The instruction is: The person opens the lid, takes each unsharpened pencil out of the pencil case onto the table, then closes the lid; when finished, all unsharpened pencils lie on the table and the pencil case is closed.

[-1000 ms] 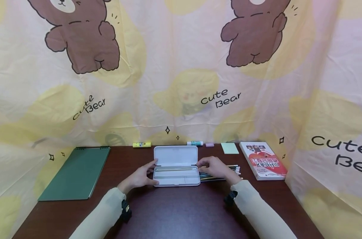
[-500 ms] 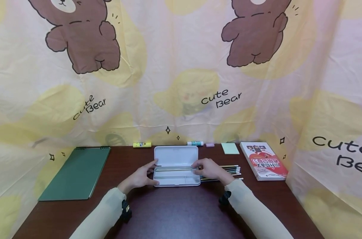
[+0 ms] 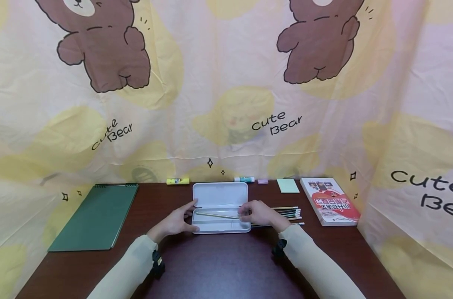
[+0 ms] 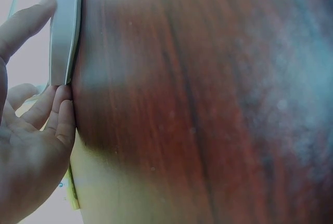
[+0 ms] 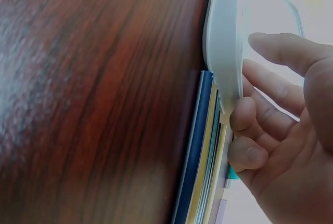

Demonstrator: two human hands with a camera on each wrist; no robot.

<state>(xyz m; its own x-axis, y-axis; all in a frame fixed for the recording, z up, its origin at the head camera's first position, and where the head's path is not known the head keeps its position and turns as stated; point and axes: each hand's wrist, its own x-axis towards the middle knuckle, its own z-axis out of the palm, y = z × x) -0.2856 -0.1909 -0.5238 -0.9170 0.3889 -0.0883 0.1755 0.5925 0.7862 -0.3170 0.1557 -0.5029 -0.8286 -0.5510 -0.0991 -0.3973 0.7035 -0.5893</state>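
Note:
A white pencil case (image 3: pixel 213 226) lies with its lid (image 3: pixel 220 195) raised at the back. My left hand (image 3: pixel 175 220) grips the case's left end, thumb at the front corner and fingers farther back; the left wrist view has the fingertips right at the case wall (image 4: pixel 65 37). Over the case's right end, my right hand (image 3: pixel 259 212) pinches the near end of a thin pencil (image 3: pixel 219 215), which slants across the rear compartment. My fingers hide that end. Several more pencils (image 3: pixel 293 213) lie on the table just right of the case, alongside its wall in the right wrist view.
Along the back edge are a yellow tube (image 3: pixel 178 181), a teal-and-white glue stick (image 3: pixel 244 179), a purple eraser (image 3: pixel 262 181) and pale green sticky notes (image 3: pixel 287 185). A green spiral notebook (image 3: pixel 95 218) lies left, a red-and-white book (image 3: pixel 330 202) right.
My right hand has moved left from above the loose pencils to over the case's right end. The pencil in the case has turned from level to slanting. My left hand has stayed put.

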